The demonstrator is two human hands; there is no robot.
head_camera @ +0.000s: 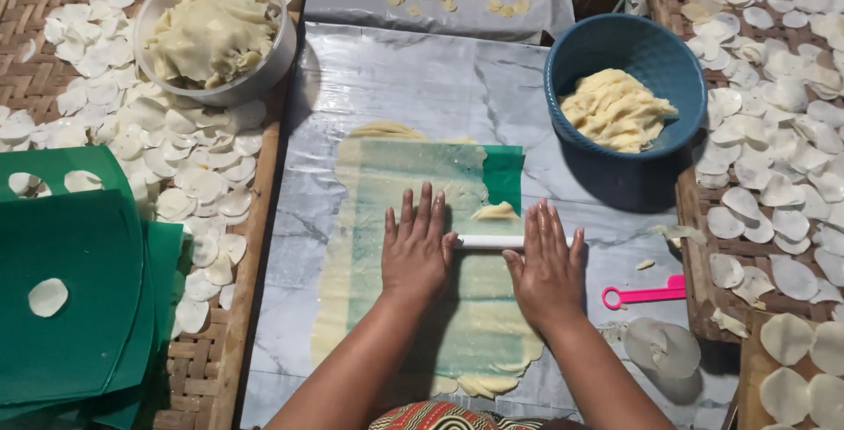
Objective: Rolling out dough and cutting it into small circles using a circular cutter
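Observation:
My left hand (415, 245) and my right hand (545, 265) press flat, fingers spread, on a white rolling pin (488, 242) that lies crosswise between them. Under the pin is a long strip of pale yellow dough (338, 254), covered by a green plastic sheet (503, 171). The dough pokes out past the sheet at its left side and near end. Everything rests on a marble-patterned slab (422, 78) covered in clear plastic.
A blue bowl (615, 43) of dough strips stands at the right, a white bowl (272, 52) of dough scraps at far left. A pink cutter (646, 294) and clear lid (664, 349) lie right of my hand. Woven trays (791, 149) hold several dough discs; green sheets (79, 289) are stacked left.

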